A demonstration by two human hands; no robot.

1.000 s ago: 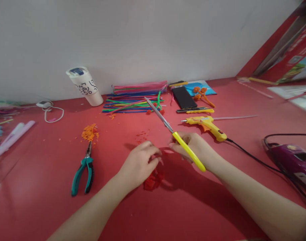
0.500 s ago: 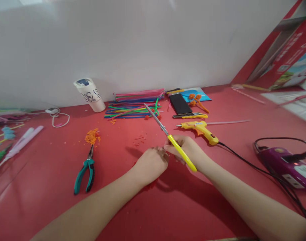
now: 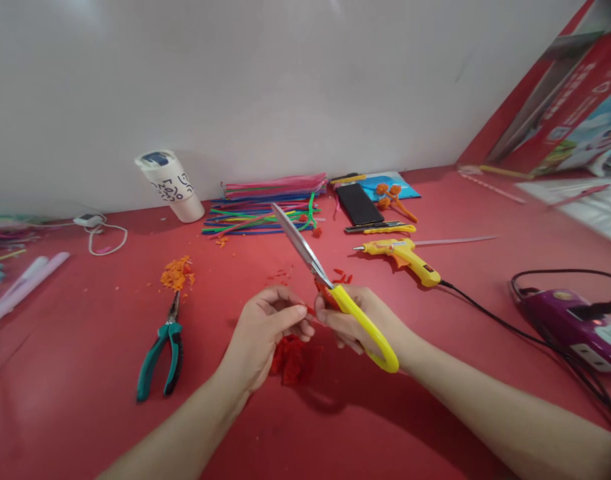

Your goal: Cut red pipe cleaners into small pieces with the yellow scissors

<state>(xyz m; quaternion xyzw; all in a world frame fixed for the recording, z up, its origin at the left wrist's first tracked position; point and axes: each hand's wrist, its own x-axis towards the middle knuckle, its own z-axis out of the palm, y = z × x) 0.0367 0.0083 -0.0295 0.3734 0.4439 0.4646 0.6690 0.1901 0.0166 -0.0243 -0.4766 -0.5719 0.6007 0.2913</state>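
My right hand (image 3: 358,320) is closed round the yellow handles of a pair of scissors (image 3: 330,287), whose steel blades point up and to the left. My left hand (image 3: 265,330) pinches a red fuzzy piece (image 3: 290,357) that hangs below its fingers, right beside the scissors' pivot. Both hands hover just above the red table (image 3: 335,427), fingertips almost touching. A few red scraps (image 3: 343,275) lie behind the scissors.
Teal pliers (image 3: 160,353) and orange scraps (image 3: 176,272) lie to the left. A yellow glue gun (image 3: 405,255) with a black cord, a phone (image 3: 358,203), a stack of coloured pipe cleaners (image 3: 265,210), a white cup (image 3: 170,187) and a purple device (image 3: 580,320) sit around.
Both hands have lifted off the table with the red piece, which now shows under my left hand. The scissors have tipped more upright and closer to me.
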